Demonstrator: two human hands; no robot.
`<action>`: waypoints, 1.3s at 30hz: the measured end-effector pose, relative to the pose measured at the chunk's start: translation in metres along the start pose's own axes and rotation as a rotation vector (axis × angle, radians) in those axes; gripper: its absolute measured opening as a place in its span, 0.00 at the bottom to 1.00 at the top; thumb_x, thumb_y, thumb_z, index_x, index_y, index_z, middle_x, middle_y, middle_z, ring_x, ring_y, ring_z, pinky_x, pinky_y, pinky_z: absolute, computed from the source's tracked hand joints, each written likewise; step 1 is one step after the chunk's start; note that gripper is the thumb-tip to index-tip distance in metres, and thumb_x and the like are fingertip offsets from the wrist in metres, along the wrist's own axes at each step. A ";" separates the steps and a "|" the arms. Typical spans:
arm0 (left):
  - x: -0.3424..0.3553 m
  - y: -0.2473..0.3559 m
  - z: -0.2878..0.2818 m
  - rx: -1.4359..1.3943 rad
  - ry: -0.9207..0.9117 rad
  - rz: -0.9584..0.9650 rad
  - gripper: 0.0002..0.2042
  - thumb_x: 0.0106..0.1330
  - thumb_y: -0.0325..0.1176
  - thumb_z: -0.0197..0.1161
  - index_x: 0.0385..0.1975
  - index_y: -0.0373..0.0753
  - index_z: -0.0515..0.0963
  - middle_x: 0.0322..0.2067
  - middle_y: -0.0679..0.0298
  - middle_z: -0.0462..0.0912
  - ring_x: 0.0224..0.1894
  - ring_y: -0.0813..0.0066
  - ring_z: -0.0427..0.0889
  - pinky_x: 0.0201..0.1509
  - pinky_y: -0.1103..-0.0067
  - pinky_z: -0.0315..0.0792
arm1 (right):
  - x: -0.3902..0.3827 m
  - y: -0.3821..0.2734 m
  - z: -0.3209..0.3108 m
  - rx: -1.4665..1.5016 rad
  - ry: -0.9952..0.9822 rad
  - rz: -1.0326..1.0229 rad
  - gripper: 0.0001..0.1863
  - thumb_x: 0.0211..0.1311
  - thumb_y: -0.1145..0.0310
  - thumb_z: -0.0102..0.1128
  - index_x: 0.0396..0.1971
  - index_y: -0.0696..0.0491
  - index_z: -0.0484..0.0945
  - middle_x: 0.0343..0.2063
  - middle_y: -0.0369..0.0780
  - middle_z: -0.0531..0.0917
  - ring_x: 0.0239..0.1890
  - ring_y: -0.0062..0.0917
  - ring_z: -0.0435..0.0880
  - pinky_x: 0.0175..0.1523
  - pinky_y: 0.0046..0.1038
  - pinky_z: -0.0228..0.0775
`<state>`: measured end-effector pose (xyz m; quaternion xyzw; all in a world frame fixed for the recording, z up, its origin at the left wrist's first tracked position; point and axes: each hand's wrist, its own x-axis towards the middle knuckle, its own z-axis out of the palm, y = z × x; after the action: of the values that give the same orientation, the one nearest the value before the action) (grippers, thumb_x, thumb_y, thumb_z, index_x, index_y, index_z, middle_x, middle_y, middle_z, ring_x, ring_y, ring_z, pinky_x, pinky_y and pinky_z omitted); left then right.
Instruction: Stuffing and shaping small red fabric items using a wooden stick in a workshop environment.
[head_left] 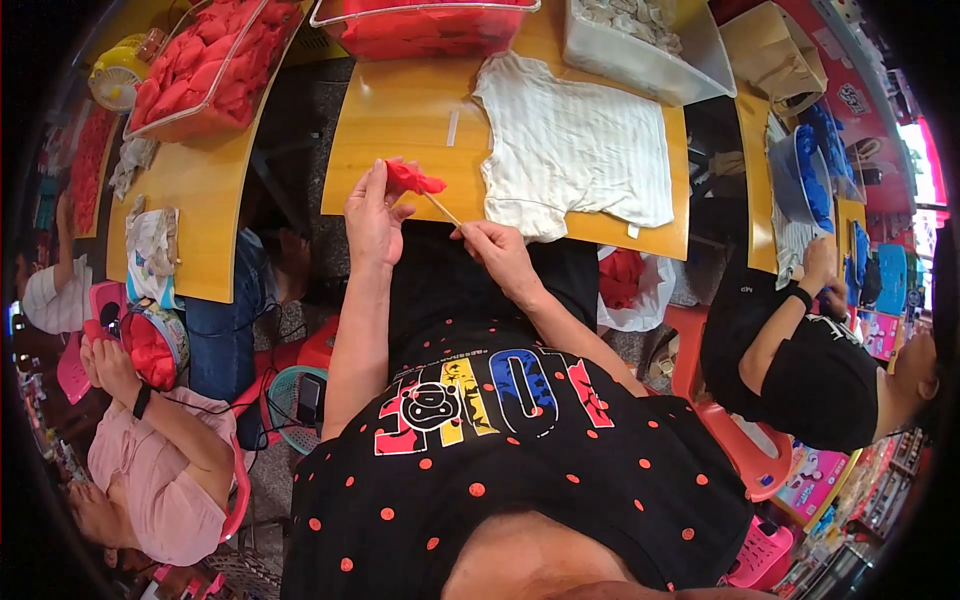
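— Where is the red piece (415, 181)?
— Pinched in the left hand (374, 215), above the table (400, 120) edge; the right hand (497, 250) fingers grip a thin stick (441, 209) poked into it.
— Far along?
— Seemingly mid-assembly; full bins of red pieces (205, 65) wait behind the white shirt (575, 145).
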<state>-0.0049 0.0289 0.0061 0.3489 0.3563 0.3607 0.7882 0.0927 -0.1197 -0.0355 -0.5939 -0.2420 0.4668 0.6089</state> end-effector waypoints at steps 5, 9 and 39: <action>0.003 -0.017 -0.008 0.137 -0.015 0.068 0.12 0.68 0.39 0.50 0.35 0.37 0.75 0.29 0.64 0.80 0.29 0.80 0.79 0.25 0.85 0.75 | -0.001 -0.001 0.002 -0.154 0.026 -0.041 0.13 0.65 0.65 0.51 0.30 0.59 0.79 0.15 0.27 0.68 0.18 0.09 0.61 0.22 0.13 0.49; 0.004 -0.022 -0.003 -0.021 0.031 0.143 0.12 0.68 0.38 0.51 0.33 0.36 0.75 0.28 0.65 0.79 0.28 0.79 0.79 0.28 0.82 0.77 | -0.007 0.005 0.007 0.136 0.010 0.028 0.15 0.64 0.62 0.50 0.28 0.58 0.79 0.14 0.27 0.68 0.16 0.10 0.61 0.21 0.15 0.51; -0.001 -0.026 0.002 -0.113 -0.058 -0.127 0.10 0.59 0.29 0.63 0.39 0.36 0.77 0.34 0.65 0.82 0.30 0.81 0.80 0.27 0.88 0.73 | -0.010 -0.006 0.008 -0.129 0.168 -0.122 0.10 0.63 0.68 0.52 0.32 0.59 0.78 0.17 0.31 0.72 0.17 0.13 0.68 0.22 0.16 0.58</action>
<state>0.0046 0.0149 -0.0140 0.2907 0.3339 0.3195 0.8378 0.0829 -0.1238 -0.0255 -0.6529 -0.2553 0.3612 0.6150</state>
